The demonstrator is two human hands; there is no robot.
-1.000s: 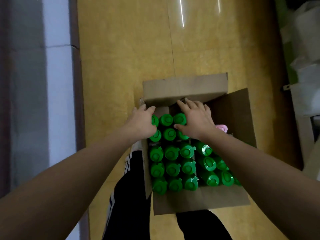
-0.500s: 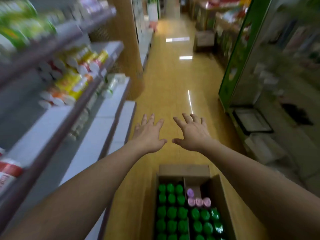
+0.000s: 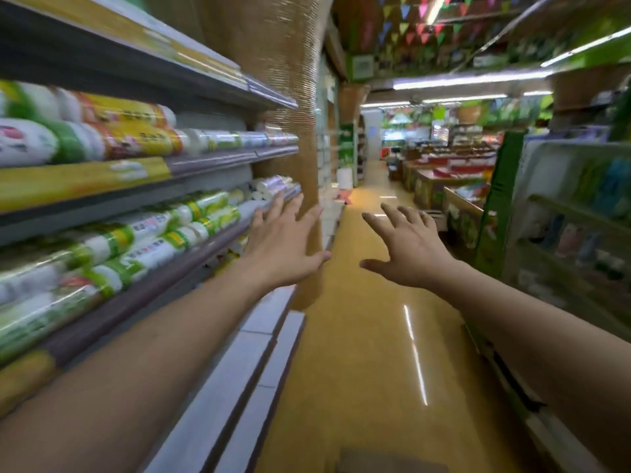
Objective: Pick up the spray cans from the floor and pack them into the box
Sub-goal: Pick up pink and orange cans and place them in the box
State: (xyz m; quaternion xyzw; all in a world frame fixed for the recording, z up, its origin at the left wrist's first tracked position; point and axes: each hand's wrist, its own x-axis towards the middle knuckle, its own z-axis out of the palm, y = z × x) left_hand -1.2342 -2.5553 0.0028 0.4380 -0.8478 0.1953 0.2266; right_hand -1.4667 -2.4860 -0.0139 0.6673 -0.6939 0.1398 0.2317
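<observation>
One box [image 3: 392, 463], blurred, mostly cropped

A glossy yellow floor [image 3: 368, 353] runs down the shop aisle, with blurred packs [image 3: 136, 134] stacked on grey shelves [image 3: 222, 160] along the left, a ribbed brown pillar [image 3: 290, 97] just beyond them, coloured bunting [image 3: 406, 27] and bright tube lights [image 3: 471, 79] overhead, and red display bins [image 3: 457, 172] far off.

Glossy yellow-ochre floor [image 3: 358, 336]; green-and-white packs [image 3: 112, 240] left of frame; multicoloured bunting [image 3: 406, 25] at top; green post [image 3: 502, 186] right
</observation>
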